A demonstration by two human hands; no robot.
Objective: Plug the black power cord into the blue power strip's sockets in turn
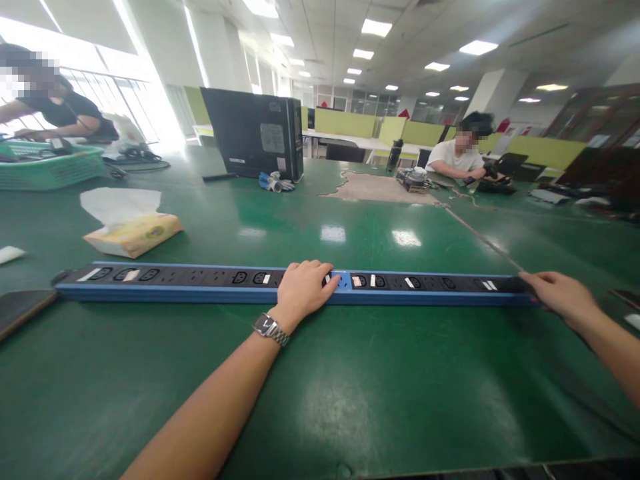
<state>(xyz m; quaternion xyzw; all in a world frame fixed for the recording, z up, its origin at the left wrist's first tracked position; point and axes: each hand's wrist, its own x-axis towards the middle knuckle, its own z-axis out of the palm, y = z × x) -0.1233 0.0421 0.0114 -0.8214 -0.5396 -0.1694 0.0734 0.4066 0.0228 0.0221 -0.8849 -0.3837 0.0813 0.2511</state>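
A long blue power strip (195, 294) with a black socket face lies flat across the green table in front of me. Several small white labels are stuck between its outlets. My left hand (306, 288) is wrapped over its middle, the fingertips hidden behind the far edge. At the strip's right end, my right hand (563, 297) is closed on the black power cord (576, 328), which runs back beneath my wrist. Exactly where the cord meets the strip is blurred.
Beyond the strip are a tissue pack (137, 233), a green basket (50, 167), a black computer tower (255, 133) and blue-grey gloves (275, 182). A dark flat board (23, 308) touches the left end. One person (457, 157) sits at the far right, another (70, 110) at the left.
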